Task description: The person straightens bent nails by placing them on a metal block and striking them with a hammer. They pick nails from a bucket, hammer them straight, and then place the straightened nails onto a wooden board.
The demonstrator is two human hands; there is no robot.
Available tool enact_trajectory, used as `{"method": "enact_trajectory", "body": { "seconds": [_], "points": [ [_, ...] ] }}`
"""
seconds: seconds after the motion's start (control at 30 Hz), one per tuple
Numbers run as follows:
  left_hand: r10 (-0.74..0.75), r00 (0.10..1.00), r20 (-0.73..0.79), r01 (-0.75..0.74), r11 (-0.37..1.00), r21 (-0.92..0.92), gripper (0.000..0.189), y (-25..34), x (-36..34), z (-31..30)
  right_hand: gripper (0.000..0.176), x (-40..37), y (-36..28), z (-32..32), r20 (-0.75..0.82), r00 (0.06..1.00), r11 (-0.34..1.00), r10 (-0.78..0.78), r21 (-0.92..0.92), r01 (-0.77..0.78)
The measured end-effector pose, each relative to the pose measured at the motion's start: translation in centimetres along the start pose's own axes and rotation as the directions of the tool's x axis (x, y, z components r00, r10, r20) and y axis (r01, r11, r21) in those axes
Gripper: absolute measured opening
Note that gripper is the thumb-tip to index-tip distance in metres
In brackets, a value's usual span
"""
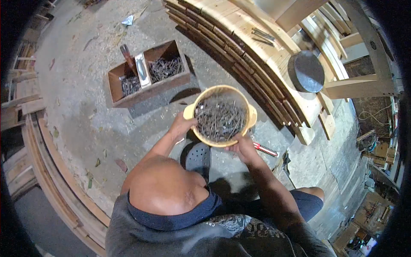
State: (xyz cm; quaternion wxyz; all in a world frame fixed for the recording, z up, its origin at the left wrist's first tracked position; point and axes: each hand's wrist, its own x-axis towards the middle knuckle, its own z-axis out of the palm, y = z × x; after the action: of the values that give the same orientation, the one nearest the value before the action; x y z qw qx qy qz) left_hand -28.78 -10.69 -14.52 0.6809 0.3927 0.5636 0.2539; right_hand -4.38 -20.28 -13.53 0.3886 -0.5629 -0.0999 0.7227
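Note:
A round yellow bowl [202, 136] with two side handles is full of loose nails [220, 118]. My left hand [182, 127] grips its left side near the handle. On the lower right rim, my right hand [243, 146] holds the same bowl, with part of its fingers hidden under it. Beyond the bowl, to the upper left, a wooden box [158, 91] stands on the floor with nails in both compartments. A tool with a brown handle [127, 55] leans in it beside the light metal-coloured divider [142, 70].
Stacked boards [257, 55] curve along the upper right, bearing several nails [263, 36] and a dark round block [306, 72]. A red and white tool [266, 150] lies on the floor right of my right hand. Long planks [55, 158] lie at the left.

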Motion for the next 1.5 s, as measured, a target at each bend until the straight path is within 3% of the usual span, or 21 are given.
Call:
{"method": "enact_trajectory", "body": {
  "seconds": [0.07, 0.13, 0.17, 0.27, 0.3, 0.4, 0.47, 0.53, 0.57, 0.67, 0.77, 0.87, 0.97, 1.03, 1.1, 1.13, 1.2, 1.23, 1.33, 1.37, 1.5],
  "points": [
    [0.093, 0.996, 0.009, -0.092, 0.990, -0.106, 0.042, 0.1, -0.6, -0.2, 0.045, -0.3, -0.8, 0.7, 0.077, 0.995, 0.998, -0.063, 0.003, 0.063],
    [0.168, 0.985, -0.027, -0.170, 0.981, -0.088, 0.042, 0.2, -2.7, 0.0, 0.046, -2.0, -0.4, 1.9, -0.082, 0.972, 0.973, -0.222, -0.081, 0.215],
    [0.260, 0.964, -0.061, -0.263, 0.962, -0.068, 0.042, 0.3, -3.4, 0.1, 0.048, -2.0, 0.1, 1.4, -0.013, 0.965, 0.962, -0.261, -0.092, 0.259],
    [0.166, 0.986, -0.029, -0.165, 0.986, 0.038, 0.046, 0.0, -2.2, 0.0, 0.048, -1.0, -0.1, 0.9, -0.025, 0.994, 0.994, -0.106, -0.040, 0.105],
    [0.071, 0.997, -0.014, -0.071, 0.997, 0.014, 0.048, -0.3, -1.3, -0.2, 0.048, -1.0, -1.2, 1.3, -0.028, 0.998, 0.998, -0.054, -0.026, 0.053],
    [0.024, 0.999, 0.036, -0.024, 1.000, 0.013, 0.049, 0.0, 0.5, -1.0, 0.050, 1.6, -1.2, 1.0, -0.038, 0.999, 1.000, 0.017, -0.018, -0.018],
    [0.045, 0.999, 0.021, -0.047, 0.995, 0.084, 0.044, 1.3, 0.3, -1.5, 0.049, 1.9, -1.1, 1.8, -0.052, 0.997, 0.997, -0.058, 0.040, 0.060],
    [0.241, 0.968, -0.069, -0.239, 0.971, 0.031, 0.040, 1.1, -0.8, -1.6, 0.049, 2.2, -1.2, 2.1, -0.015, 0.969, 0.968, -0.248, -0.049, 0.247],
    [0.230, 0.971, -0.071, -0.228, 0.973, 0.032, 0.040, 1.2, -1.6, -1.1, 0.048, 2.5, -1.0, 1.7, 0.019, 0.961, 0.960, -0.275, -0.042, 0.276],
    [0.383, 0.917, -0.115, -0.374, 0.923, 0.089, 0.036, 2.2, -2.3, -0.3, 0.052, 2.2, -1.2, 1.1, -0.015, 0.978, 0.978, -0.206, -0.034, 0.205],
    [0.036, 0.999, -0.025, -0.034, 0.997, 0.066, 0.032, 2.8, 0.1, -0.7, 0.058, 2.9, -3.2, 1.2, -0.003, 0.989, 0.987, -0.149, -0.068, 0.149],
    [0.029, 0.996, -0.087, -0.020, 0.995, 0.102, 0.031, 3.2, 1.4, -1.2, 0.059, 3.9, -3.6, 1.7, 0.016, 0.996, 0.992, -0.089, -0.089, 0.090],
    [0.238, 0.967, -0.086, -0.235, 0.971, 0.044, 0.035, 2.8, -0.1, -1.9, 0.053, 3.3, -2.6, 2.5, 0.022, 0.951, 0.950, -0.308, -0.046, 0.309],
    [0.325, 0.941, -0.090, -0.317, 0.944, 0.089, 0.036, 1.9, -0.7, -1.9, 0.052, 2.7, -1.8, 2.8, 0.006, 0.966, 0.965, -0.258, -0.052, 0.258],
    [0.155, 0.975, -0.158, -0.164, 0.985, -0.049, 0.037, 1.6, -0.3, -1.2, 0.054, 2.8, -2.1, 2.7, -0.003, 0.979, 0.977, -0.204, -0.067, 0.204],
    [0.168, 0.973, -0.156, -0.178, 0.983, -0.049, 0.037, 1.7, 0.5, -1.3, 0.054, 3.4, -2.7, 2.7, 0.000, 0.976, 0.974, -0.218, -0.069, 0.217],
    [-0.050, 0.992, -0.112, 0.057, 0.997, 0.055, 0.037, 2.2, 1.0, -1.6, 0.057, 4.1, -2.7, 2.4, 0.018, 0.990, 0.984, -0.138, -0.109, 0.139],
    [0.020, 0.996, -0.088, -0.016, 0.999, 0.039, 0.037, 0.5, 2.0, -2.0, 0.059, 4.4, -2.4, 2.3, 0.002, 0.992, 0.987, -0.127, -0.097, 0.126],
    [-0.035, 0.994, -0.102, 0.030, 0.998, -0.050, 0.036, 1.2, 2.2, -2.0, 0.061, 5.5, -1.8, 2.4, 0.032, 0.989, 0.989, -0.141, -0.048, 0.143],
    [-0.097, 0.985, -0.143, 0.105, 0.993, 0.051, 0.041, 1.7, 2.0, -2.2, 0.062, 5.4, -2.1, 2.6, 0.050, 0.987, 0.985, -0.155, -0.063, 0.158],
    [-0.124, 0.985, -0.119, 0.135, 0.987, 0.088, 0.050, 1.7, 2.5, -3.1, 0.063, 4.8, -3.4, 2.4, 0.090, 0.993, 0.983, -0.078, -0.160, 0.092]
  ]
}}
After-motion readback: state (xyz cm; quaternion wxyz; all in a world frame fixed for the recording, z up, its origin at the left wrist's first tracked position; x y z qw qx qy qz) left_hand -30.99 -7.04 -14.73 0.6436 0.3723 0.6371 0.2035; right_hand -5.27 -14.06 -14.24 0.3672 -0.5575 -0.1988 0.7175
